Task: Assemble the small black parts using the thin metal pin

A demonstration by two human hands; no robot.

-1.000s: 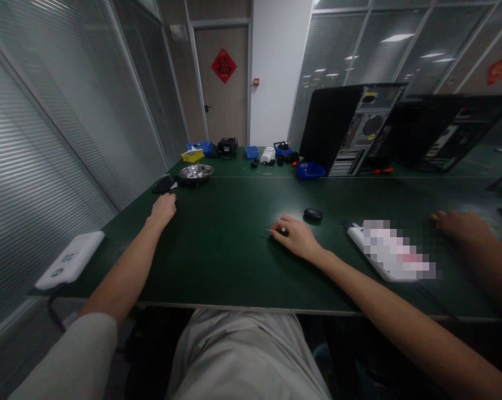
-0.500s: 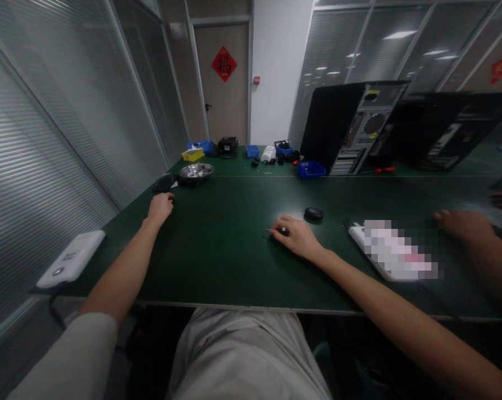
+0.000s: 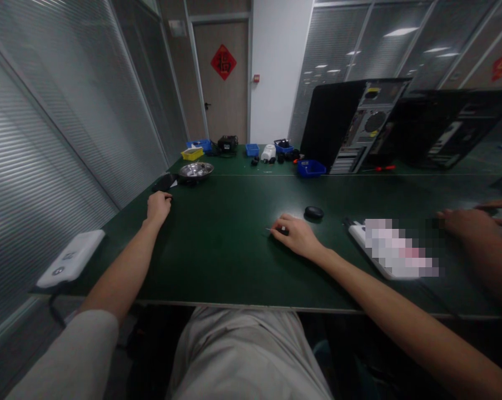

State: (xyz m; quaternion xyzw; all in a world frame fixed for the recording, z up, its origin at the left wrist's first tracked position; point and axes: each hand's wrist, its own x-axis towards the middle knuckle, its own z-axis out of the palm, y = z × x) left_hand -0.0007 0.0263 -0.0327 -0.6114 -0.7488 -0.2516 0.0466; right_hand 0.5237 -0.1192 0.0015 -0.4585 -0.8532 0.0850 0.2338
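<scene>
My left hand (image 3: 159,207) is at the table's left side with its fingers curled together. If it pinches anything, that is too small or hidden to name. Just beyond it lie a flat black object (image 3: 164,182) and a shiny metal dish (image 3: 196,171) with small bits inside. My right hand (image 3: 294,234) rests on the green table (image 3: 217,250), closed around a small tool with a thin metal tip (image 3: 268,229) and a dark body, mostly covered by the fingers. A black oval object (image 3: 314,213) lies a little beyond this hand, apart from it.
White power banks lie at left (image 3: 72,258) and right, the right one (image 3: 382,258) partly pixelated. A co-worker's hands (image 3: 470,222) are at far right. Along the back are a black computer case (image 3: 332,125), a blue tray (image 3: 311,168) and a yellow tray (image 3: 192,154).
My left hand has shifted very slightly to the left. The right hand and its tool have stayed put. At far right, the co-worker's hands have moved closer together.
</scene>
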